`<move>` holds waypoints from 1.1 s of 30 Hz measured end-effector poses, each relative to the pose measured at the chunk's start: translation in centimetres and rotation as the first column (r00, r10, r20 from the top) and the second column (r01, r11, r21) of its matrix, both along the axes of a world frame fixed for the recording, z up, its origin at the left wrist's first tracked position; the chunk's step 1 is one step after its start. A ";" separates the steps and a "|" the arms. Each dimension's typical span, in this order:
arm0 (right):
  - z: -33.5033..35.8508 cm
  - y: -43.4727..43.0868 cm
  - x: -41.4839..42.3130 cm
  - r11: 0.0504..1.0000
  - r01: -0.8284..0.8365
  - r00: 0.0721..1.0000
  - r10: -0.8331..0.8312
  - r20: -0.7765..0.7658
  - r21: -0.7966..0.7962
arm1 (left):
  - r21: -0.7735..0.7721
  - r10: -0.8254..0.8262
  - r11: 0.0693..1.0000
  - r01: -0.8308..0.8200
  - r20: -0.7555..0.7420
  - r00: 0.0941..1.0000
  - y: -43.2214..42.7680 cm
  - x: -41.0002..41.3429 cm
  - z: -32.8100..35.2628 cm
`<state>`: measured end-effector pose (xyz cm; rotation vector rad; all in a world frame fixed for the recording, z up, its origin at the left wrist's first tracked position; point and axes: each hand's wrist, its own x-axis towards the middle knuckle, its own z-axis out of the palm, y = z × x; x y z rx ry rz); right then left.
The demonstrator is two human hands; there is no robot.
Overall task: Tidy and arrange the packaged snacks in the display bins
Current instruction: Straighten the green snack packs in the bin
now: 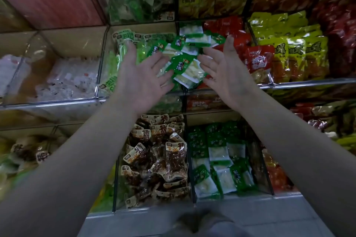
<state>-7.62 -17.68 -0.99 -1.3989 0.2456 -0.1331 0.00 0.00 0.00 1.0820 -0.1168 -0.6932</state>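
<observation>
A loose heap of green-and-white snack packets (pixel 185 61) lies across the divider between two middle-shelf bins. My left hand (pixel 140 75) is spread flat with straight fingers on the heap's left side, over the light green packets (pixel 123 44). My right hand (pixel 225 71) is open too, palm turned toward the heap from its right, fingertips close to the packets, in front of the red packets (pixel 256 59). Neither hand holds a packet.
Clear-walled bins fill the shelves: white packets (pixel 65 81) at left, yellow-green packets (pixel 300 50) at right. Below are brown packets (pixel 159 159) and more green-and-white packets (pixel 219 158). A metal shelf rail (pixel 50 102) runs along the bin fronts. Grey floor (pixel 134 223) lies below.
</observation>
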 end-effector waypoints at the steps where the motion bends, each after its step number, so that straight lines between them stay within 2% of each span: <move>1: 0.1 0.0 0.1 1.000 0.019 1.000 -0.019 0.001 0.007 | -0.007 0.004 1.000 -0.004 -0.004 1.000 -0.2 -0.1 0.1; 9: 0.2 -2.1 2.9 0.998 0.010 0.995 -0.016 -0.095 -0.064 | 0.023 0.022 1.000 -0.020 -0.075 0.997 -3.0 0.6 -0.8; 14: 0.0 -3.3 5.6 0.966 -0.051 0.974 -0.008 -0.226 -0.253 | 0.033 0.042 0.999 -0.038 -0.104 0.994 -4.7 1.0 -0.7; 19: -0.5 -4.4 7.1 0.840 -0.216 0.949 0.062 -0.308 -0.497 | 0.074 0.110 0.992 -0.102 -0.101 0.989 -5.5 1.8 -1.2; 23: -1.2 -4.8 7.9 0.749 -0.236 0.958 0.073 -0.277 -0.619 | 0.289 0.093 0.955 -0.070 -0.064 0.994 -6.1 1.5 -1.6; 25: -1.6 -4.7 8.5 0.701 -0.236 0.960 0.063 -0.271 -0.673 | 0.346 0.064 0.938 -0.037 -0.066 0.996 -6.3 1.3 -1.6; 29: -2.4 -4.9 9.3 0.590 -0.233 0.967 0.057 -0.248 -0.773 | 0.313 0.100 0.947 -0.069 -0.084 0.991 -6.5 1.4 -1.2; 33: -2.7 -5.5 9.6 0.607 -0.205 0.977 0.084 -0.194 -0.768 | 0.214 0.174 0.965 -0.152 -0.088 0.981 -6.6 1.4 -1.5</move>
